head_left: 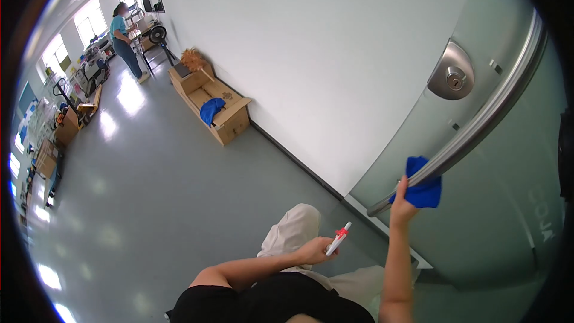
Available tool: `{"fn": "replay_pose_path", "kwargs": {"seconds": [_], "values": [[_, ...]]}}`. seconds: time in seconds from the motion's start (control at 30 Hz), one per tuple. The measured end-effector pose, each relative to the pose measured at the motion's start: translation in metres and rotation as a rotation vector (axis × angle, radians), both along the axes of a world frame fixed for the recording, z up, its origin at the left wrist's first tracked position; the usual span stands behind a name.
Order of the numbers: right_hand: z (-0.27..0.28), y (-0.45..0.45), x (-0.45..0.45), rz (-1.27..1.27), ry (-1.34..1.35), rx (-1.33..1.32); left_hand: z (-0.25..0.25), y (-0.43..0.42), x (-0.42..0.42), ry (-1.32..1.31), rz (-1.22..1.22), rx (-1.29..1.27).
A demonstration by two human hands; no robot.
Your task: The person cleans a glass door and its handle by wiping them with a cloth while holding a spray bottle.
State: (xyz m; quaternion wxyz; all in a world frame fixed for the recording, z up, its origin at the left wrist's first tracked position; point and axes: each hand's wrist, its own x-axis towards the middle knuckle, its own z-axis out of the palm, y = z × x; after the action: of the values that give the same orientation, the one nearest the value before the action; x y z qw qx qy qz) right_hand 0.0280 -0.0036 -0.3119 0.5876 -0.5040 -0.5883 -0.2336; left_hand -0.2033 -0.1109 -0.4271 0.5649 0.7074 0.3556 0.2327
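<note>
My left hand (315, 250) is closed around a slim white spray bottle (337, 242) with a red part near its top, held tilted in front of my knee. My right hand (403, 208) grips a blue cloth (425, 196) against the lower end of a long curved metal door handle (478, 121). The cloth wraps partly round the bar, and some of my fingers are hidden behind it. Above the handle's middle, a round metal lock (452, 73) is fixed to the frosted glass door (478, 215).
An open cardboard box (230, 124) stands along the white wall (311, 54), with another blue cloth (211, 110) and an orange-brown duster (194, 60) in it. A person (124, 45) stands at a table far back. Carts and boxes (67, 128) line the left side.
</note>
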Motion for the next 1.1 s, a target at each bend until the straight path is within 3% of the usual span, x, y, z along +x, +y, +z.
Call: {"fn": "replay_pose_path", "kwargs": {"seconds": [0.13,0.17,0.3,0.37,0.47,0.53,0.67,0.87,0.93,0.97,1.1], "values": [[-0.035,-0.007,-0.018,0.392,0.345,-0.091,0.002,-0.005,0.002,-0.002,0.005,0.016],[-0.025,-0.008,-0.011,0.303,0.067,-0.093,0.002,-0.006,0.002,-0.006,0.002,0.019],[-0.041,-0.011,-0.020,0.308,0.318,-0.175,-0.003,-0.012,0.000,0.004,-0.019,0.067],[-0.024,-0.017,-0.019,0.303,0.319,-0.221,-0.005,-0.015,-0.001,-0.014,0.011,0.074],[-0.006,-0.011,-0.009,0.233,0.285,-0.088,0.007,-0.016,-0.001,-0.009,0.009,0.029],[0.044,-0.001,-0.006,0.215,0.231,0.021,0.011,-0.014,0.000,-0.027,0.018,0.007],[0.108,0.004,-0.005,0.302,0.265,-0.027,0.002,-0.013,0.001,-0.014,0.021,0.015],[-0.004,0.002,-0.008,0.043,0.139,-0.062,0.001,-0.012,0.002,0.019,0.032,-0.010],[-0.049,-0.013,-0.015,0.050,0.170,-0.151,0.000,-0.011,0.002,0.025,0.011,-0.021],[-0.077,-0.024,-0.015,0.172,0.318,-0.327,-0.004,-0.010,0.002,0.020,0.002,-0.020],[-0.160,-0.045,-0.021,0.143,0.414,-0.475,-0.007,-0.007,0.003,0.000,-0.029,0.001]]}}
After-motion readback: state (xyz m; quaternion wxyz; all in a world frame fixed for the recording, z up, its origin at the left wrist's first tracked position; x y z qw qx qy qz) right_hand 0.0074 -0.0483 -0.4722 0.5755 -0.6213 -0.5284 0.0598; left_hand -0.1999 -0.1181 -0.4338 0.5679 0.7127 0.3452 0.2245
